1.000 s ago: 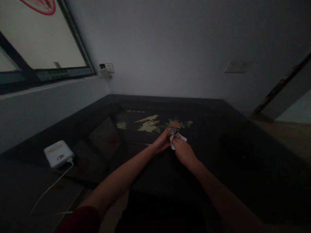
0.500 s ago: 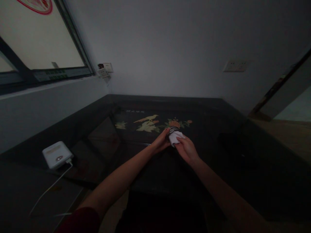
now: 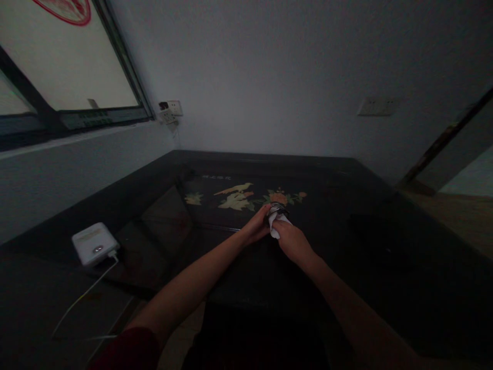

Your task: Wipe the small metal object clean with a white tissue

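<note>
Over the middle of the dark table, my left hand [image 3: 259, 224] is closed around a small, shiny, round-rimmed vessel [image 3: 280, 209] that looks like a glass cup; the dim light hides its full shape. My right hand [image 3: 296, 243] pinches a white cloth or tissue [image 3: 273, 229] and presses it against the vessel's near side, by the mouth. Part of the white piece hangs down between the two hands. Whether some of it sits inside the vessel, I cannot tell.
A white box-shaped device [image 3: 95, 244] with a plugged-in white cable [image 3: 82, 296] lies on the table's left. The glossy black tabletop [image 3: 239, 164] carries a bird-and-flower picture [image 3: 234, 198]. Something dark [image 3: 379, 241] lies on the right. Wall and window stand behind.
My right hand has turned and moved closer to the vessel, bunching the white piece, so less of it shows. My left hand keeps its hold. The view has shifted slightly.
</note>
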### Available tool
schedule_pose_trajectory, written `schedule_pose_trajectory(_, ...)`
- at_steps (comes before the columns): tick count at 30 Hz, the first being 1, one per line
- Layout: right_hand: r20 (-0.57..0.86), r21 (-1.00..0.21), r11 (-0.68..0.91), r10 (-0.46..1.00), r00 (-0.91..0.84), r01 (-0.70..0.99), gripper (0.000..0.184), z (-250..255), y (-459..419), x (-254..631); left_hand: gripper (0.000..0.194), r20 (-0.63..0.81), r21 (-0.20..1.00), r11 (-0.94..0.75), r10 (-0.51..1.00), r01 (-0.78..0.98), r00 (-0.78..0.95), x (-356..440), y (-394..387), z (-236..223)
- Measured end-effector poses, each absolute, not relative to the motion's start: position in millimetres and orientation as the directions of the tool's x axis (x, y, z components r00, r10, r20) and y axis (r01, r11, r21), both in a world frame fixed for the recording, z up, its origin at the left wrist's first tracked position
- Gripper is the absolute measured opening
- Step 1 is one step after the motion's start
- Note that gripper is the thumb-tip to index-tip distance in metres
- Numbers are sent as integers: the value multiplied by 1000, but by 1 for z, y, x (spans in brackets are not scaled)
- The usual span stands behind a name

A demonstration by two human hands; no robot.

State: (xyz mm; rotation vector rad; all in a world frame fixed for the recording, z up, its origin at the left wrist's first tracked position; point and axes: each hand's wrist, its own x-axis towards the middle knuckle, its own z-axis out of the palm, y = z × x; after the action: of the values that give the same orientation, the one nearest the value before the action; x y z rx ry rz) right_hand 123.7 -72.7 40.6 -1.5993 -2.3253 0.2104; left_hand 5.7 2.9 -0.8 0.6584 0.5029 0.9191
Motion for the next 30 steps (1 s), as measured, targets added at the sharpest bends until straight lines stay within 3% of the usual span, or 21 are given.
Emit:
schedule_pose_trajectory(4, 245, 3, 368, 901, -358, 930, 41, 35, -77, 112, 24, -114, 714, 427, 852, -554, 510, 6, 4, -1)
schedule_pose_trajectory(7, 257, 28, 330, 910, -326, 943, 43, 32, -79, 107, 21, -137, 706, 443, 851, -553, 507, 5, 4, -1)
schedule_pose_trajectory(10, 239, -102, 332, 923, -301, 938, 42, 34, -79, 109, 22, -132, 702, 432, 860, -566, 493, 6, 3, 0)
schedule_pose_trajectory(13, 205, -390, 321, 944, -258, 863, 41, 35, -74, 116, 24, -112, 707, 414, 866, -574, 487, 6, 1, 0)
schedule_pose_trajectory(15, 190, -617, 304, 953, -237, 726, 36, 33, -69, 121, 26, -115, 717, 416, 862, -559, 495, 4, 0, 1)
schedule_pose_trajectory(18, 202, -894, 251, 965, -165, 371, 27, 25, -60, 123, 29, -134, 730, 430, 852, -531, 506, 3, 0, 0)
schedule_pose_trajectory(21, 139, -990, 139, 990, -21, -6, 29, 19, -55, 118, 30, -133, 722, 434, 851, -539, 508, 3, 1, -1)
schedule_pose_trajectory(24, 118, -975, 122, 992, 34, -186, 36, 17, -53, 113, 30, -143, 715, 439, 853, -544, 502, 4, 2, -1)
schedule_pose_trajectory(27, 139, -989, 140, 990, 21, -55, 35, 17, -54, 115, 29, -154, 706, 451, 851, -547, 502, 3, 2, -1)
schedule_pose_trajectory(30, 192, -917, 221, 974, -119, 331, 25, 22, -56, 123, 28, -158, 705, 460, 844, -540, 513, 2, 2, -1)
